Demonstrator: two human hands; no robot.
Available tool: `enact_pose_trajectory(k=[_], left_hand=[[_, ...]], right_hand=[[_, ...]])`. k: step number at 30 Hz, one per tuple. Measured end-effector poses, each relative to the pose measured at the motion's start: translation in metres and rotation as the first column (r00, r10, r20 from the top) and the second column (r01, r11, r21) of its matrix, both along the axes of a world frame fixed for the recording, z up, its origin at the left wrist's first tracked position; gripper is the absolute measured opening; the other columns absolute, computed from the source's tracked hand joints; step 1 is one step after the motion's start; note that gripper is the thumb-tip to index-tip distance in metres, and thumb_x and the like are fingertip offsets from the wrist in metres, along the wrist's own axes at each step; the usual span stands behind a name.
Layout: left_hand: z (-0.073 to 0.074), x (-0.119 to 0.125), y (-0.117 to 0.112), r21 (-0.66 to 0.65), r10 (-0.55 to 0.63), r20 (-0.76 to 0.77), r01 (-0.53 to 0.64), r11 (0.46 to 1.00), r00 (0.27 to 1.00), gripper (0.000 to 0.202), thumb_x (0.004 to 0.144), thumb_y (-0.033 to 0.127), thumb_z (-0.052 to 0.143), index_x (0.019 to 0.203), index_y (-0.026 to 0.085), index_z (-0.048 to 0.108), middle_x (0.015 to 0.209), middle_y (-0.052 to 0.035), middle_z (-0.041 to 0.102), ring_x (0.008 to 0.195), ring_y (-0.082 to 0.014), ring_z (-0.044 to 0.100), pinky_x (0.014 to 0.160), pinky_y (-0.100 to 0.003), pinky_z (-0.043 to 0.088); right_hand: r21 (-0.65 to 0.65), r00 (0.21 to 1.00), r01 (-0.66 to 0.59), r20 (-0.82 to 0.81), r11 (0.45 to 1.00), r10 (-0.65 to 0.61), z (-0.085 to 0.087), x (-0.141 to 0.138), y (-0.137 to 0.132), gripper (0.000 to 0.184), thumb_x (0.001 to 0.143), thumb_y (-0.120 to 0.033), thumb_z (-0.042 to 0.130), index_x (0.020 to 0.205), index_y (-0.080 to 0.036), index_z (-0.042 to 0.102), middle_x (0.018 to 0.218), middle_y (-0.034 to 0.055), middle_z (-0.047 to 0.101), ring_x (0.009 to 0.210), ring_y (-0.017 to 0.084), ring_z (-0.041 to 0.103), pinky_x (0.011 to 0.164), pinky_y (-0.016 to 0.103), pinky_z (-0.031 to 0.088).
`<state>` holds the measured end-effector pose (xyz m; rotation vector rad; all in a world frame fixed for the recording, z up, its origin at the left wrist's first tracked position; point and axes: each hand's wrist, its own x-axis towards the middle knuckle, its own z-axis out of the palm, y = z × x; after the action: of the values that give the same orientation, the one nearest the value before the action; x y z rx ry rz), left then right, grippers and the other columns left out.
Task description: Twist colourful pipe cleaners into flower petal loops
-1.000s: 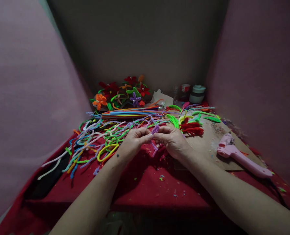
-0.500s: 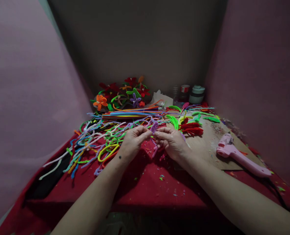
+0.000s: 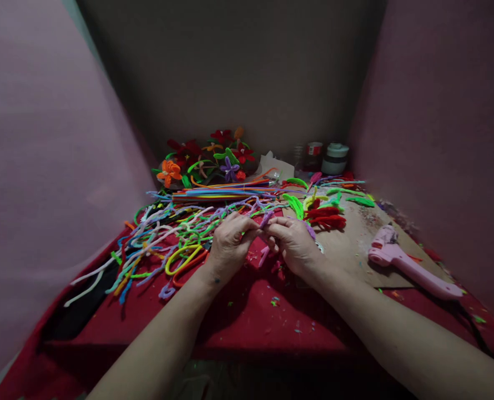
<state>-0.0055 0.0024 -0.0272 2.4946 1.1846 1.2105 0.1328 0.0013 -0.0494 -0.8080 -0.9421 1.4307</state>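
Between my two hands is a purple pipe cleaner (image 3: 266, 219), bent into a small fuzzy shape whose top shows above the fingertips. My left hand (image 3: 233, 240) pinches it from the left, thumb and forefinger pressed together. From the other side my right hand (image 3: 292, 240) grips it with closed fingers. A purple strand (image 3: 264, 256) hangs below the fingers; whether it belongs to the same piece I cannot tell. Left of my left hand lie yellow-handled scissors (image 3: 184, 259), among many loose coloured pipe cleaners (image 3: 159, 236).
A pink hot glue gun (image 3: 411, 265) rests on a board (image 3: 351, 266) at the right, near red pipe-cleaner pieces (image 3: 325, 215). Pipe-cleaner flowers (image 3: 207, 155), a bundle of straight stems (image 3: 222, 193) and a lidded cup (image 3: 335, 158) are at the back. Red cloth (image 3: 247, 328) covers the table.
My left hand has rolled over, its back turned more upward, and the purple piece between the fingers has tilted. Both hands stay in about the same place.
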Motion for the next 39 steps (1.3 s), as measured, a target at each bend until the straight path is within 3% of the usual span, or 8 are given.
enact_pose_trajectory(k=[5,7,10,14,22,30,35,39], left_hand=[[-0.002,0.002,-0.001,-0.025,0.033,-0.014,-0.033,0.999,0.999,0.018,0.079,0.026,0.052,0.063,0.020,0.055,0.063,-0.0014,0.053,0.066,-0.0154,0.045,0.066,-0.027,0.036],[-0.001,0.002,-0.001,-0.166,0.045,0.069,-0.033,0.986,0.997,0.015,0.078,0.026,0.054,0.064,0.019,0.055,0.063,0.0003,0.053,0.064,-0.0140,0.046,0.064,-0.025,0.036],[0.000,0.003,0.001,-0.400,0.036,0.217,0.055,0.915,0.975,0.015,0.075,0.026,0.055,0.063,0.018,0.054,0.060,0.0029,0.050,0.059,-0.0113,0.043,0.060,-0.023,0.035],[0.001,0.002,0.006,-0.531,0.045,0.320,0.140,0.836,0.946,0.018,0.073,0.029,0.056,0.062,0.016,0.052,0.057,0.0040,0.045,0.056,-0.0094,0.039,0.055,-0.022,0.032],[0.002,0.000,0.007,-0.520,0.017,0.318,0.160,0.839,0.948,0.018,0.073,0.030,0.057,0.063,0.015,0.052,0.060,0.0036,0.047,0.058,-0.0092,0.040,0.057,-0.022,0.033],[0.003,-0.001,0.008,-0.587,-0.010,0.342,0.222,0.779,0.940,0.021,0.073,0.030,0.058,0.061,0.014,0.052,0.058,0.0040,0.045,0.057,-0.0079,0.039,0.056,-0.021,0.031],[0.006,-0.001,0.006,-0.592,0.043,0.406,0.227,0.773,0.913,0.022,0.072,0.031,0.061,0.061,0.013,0.053,0.058,0.0044,0.047,0.056,-0.0074,0.040,0.057,-0.021,0.032],[0.007,0.000,0.006,-0.609,0.065,0.426,0.233,0.758,0.902,0.023,0.070,0.031,0.063,0.058,0.013,0.055,0.055,0.0042,0.049,0.054,-0.0072,0.041,0.056,-0.021,0.033]], right_hand=[[0.068,0.994,0.035,0.105,0.997,-0.042,0.000,0.000,-0.002,0.011,0.059,-0.016,0.054,0.048,-0.017,0.052,0.042,-0.0059,0.040,0.043,0.007,0.031,0.045,0.024,0.023],[0.103,0.985,0.041,0.164,0.994,-0.057,0.001,0.001,-0.003,0.008,0.060,-0.016,0.053,0.052,-0.017,0.054,0.046,-0.0056,0.041,0.046,0.007,0.032,0.046,0.024,0.024],[0.160,0.955,0.051,0.281,0.986,-0.095,0.003,0.003,-0.004,0.006,0.062,-0.018,0.054,0.058,-0.017,0.058,0.050,-0.0053,0.043,0.049,0.008,0.032,0.048,0.024,0.024],[0.223,0.928,0.035,0.356,0.974,-0.115,0.005,0.003,-0.004,0.008,0.065,-0.020,0.054,0.058,-0.016,0.056,0.052,-0.0053,0.042,0.051,0.008,0.033,0.049,0.024,0.025],[0.124,0.971,0.048,0.225,0.991,-0.075,0.009,0.003,-0.006,0.012,0.068,-0.025,0.056,0.068,-0.015,0.062,0.059,-0.0019,0.054,0.054,0.009,0.043,0.052,0.024,0.032],[0.161,0.991,-0.008,0.135,0.987,-0.014,0.003,0.007,-0.001,0.019,0.069,-0.030,0.062,0.058,-0.015,0.061,0.050,-0.0030,0.050,0.047,0.008,0.040,0.048,0.024,0.028],[0.127,0.996,-0.080,-0.017,0.989,0.083,-0.004,0.004,0.003,0.017,0.065,-0.029,0.069,0.074,-0.014,0.069,0.063,0.0007,0.060,0.055,0.009,0.047,0.055,0.025,0.035],[0.089,0.991,-0.117,-0.055,0.989,0.122,-0.006,0.002,0.003,0.016,0.062,-0.026,0.071,0.073,-0.014,0.070,0.064,0.0013,0.062,0.055,0.009,0.049,0.057,0.026,0.037]])
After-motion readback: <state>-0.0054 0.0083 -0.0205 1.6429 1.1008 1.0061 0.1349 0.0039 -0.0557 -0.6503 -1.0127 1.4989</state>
